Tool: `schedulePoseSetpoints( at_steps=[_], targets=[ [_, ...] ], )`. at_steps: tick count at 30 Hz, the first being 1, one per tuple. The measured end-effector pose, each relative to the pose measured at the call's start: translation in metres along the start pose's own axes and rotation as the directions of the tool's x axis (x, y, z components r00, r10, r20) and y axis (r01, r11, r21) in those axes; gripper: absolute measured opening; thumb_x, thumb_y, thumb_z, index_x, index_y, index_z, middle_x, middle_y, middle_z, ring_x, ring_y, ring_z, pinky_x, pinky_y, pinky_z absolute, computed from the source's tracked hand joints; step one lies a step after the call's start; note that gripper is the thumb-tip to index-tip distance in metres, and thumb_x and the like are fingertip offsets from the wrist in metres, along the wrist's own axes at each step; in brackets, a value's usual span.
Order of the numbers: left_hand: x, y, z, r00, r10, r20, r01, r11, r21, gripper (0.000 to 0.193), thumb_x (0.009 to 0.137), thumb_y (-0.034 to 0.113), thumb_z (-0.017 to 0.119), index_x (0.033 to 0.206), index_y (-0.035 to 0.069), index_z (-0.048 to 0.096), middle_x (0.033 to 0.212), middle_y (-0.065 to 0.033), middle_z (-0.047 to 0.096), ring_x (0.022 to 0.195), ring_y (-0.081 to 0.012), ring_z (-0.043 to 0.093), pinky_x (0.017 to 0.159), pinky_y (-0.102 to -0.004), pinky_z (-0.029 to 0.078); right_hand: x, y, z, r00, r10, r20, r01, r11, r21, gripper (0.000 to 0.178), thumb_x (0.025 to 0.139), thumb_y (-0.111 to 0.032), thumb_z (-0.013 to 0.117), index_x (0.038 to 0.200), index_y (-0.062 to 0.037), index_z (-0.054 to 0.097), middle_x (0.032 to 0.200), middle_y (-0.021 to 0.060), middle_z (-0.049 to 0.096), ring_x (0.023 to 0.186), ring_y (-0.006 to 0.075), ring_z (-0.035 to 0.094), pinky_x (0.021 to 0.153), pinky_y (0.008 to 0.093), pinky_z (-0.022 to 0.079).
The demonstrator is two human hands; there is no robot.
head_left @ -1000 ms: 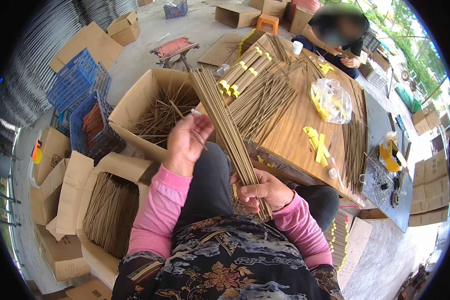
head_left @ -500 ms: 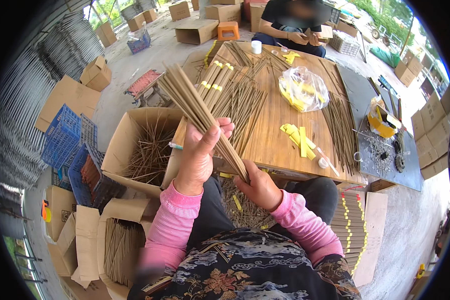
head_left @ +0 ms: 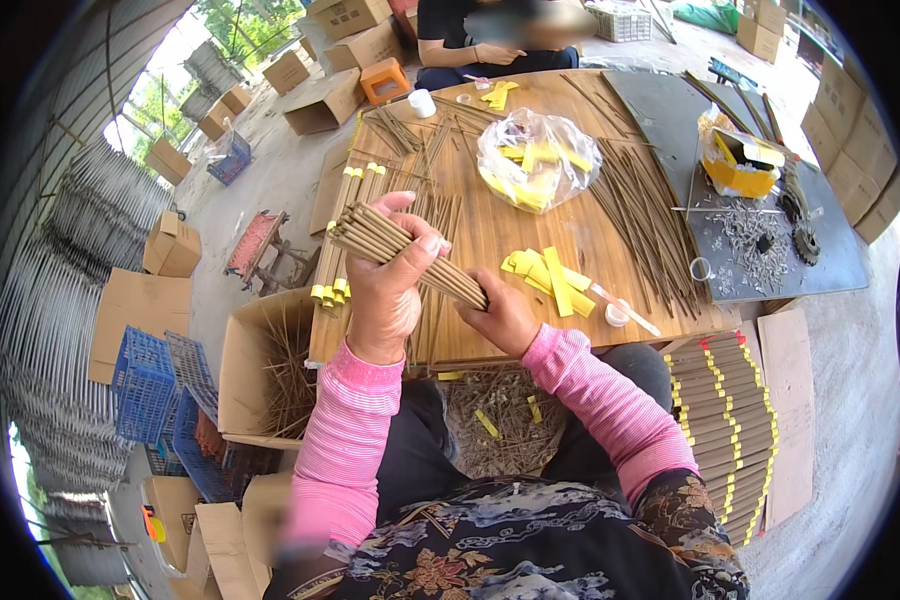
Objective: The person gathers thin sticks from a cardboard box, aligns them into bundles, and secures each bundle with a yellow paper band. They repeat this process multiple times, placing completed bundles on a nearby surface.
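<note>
A bundle of thin brown sticks lies slanted across both my hands above the near edge of the wooden table. My left hand grips the bundle near its upper left end, thumb on top. My right hand holds the lower right end, fingers closed around it. Yellow paper strips lie on the table just right of my hands. More loose sticks are spread over the tabletop. Both arms wear pink sleeves.
A clear bag of yellow strips sits mid-table. Banded stick bundles are stacked at my right. An open cardboard box with stick scraps stands at my left. Another person sits across the table. A yellow box rests on a grey sheet.
The bundle has dropped from steep to nearly level over the table edge. My left hand closed around its far end, and my view shifted toward the table.
</note>
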State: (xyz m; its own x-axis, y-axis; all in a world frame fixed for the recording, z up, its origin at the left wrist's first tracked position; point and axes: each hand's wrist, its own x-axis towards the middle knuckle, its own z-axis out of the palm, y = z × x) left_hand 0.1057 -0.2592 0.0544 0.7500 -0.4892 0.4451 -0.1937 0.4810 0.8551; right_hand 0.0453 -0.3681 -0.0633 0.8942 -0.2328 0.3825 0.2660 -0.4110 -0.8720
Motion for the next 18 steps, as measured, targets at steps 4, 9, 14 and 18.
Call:
schedulePoseSetpoints(
  at_steps=[4,9,14,18],
  targets=[
    [0.003,-0.017,0.0,0.996,-0.076,-0.04,0.074,0.996,-0.041,0.04,0.075,0.0,0.063,0.109,-0.003,0.043,0.075,-0.0044,0.055,0.069,-0.0139,0.055,0.069,-0.0294,0.047,0.004,0.022,0.003,0.999,0.01,0.033,-0.012,0.999,0.047,0.025,0.076,-0.014,0.063,0.096,-0.0049,0.051,0.078,0.016,0.058,0.074,0.032,0.058,0.065,0.0358,0.046],
    [0.008,-0.006,0.017,0.998,-0.031,0.051,0.032,0.999,-0.014,0.037,0.074,-0.001,0.063,0.107,-0.003,0.046,0.075,-0.0039,0.055,0.067,-0.0127,0.055,0.066,-0.0263,0.046,0.008,0.02,-0.002,0.995,-0.012,0.101,-0.009,0.979,0.205,0.02,0.077,-0.015,0.063,0.09,-0.0044,0.052,0.072,0.0136,0.055,0.068,0.0283,0.055,0.063,0.0334,0.045],
    [0.01,-0.02,0.007,0.993,-0.095,0.071,0.092,0.995,0.05,0.031,0.077,0.004,0.064,0.102,0.0,0.046,0.073,-0.0052,0.052,0.066,-0.0162,0.051,0.067,-0.0311,0.044,0.008,0.026,0.004,0.992,0.02,0.122,-0.049,0.968,0.245,0.02,0.079,-0.018,0.063,0.087,-0.0044,0.051,0.07,0.012,0.053,0.064,0.0218,0.053,0.062,0.0329,0.044],
    [0.01,-0.033,0.0,0.99,-0.091,0.106,0.082,0.993,0.085,0.021,0.078,0.006,0.063,0.093,0.004,0.048,0.07,-0.0047,0.051,0.062,-0.0157,0.05,0.061,-0.0301,0.045,0.009,0.034,0.005,0.99,0.035,0.14,-0.062,0.979,0.195,0.02,0.079,-0.019,0.062,0.088,-0.0049,0.051,0.071,0.0125,0.054,0.064,0.0248,0.054,0.062,0.0334,0.044]
  ],
)
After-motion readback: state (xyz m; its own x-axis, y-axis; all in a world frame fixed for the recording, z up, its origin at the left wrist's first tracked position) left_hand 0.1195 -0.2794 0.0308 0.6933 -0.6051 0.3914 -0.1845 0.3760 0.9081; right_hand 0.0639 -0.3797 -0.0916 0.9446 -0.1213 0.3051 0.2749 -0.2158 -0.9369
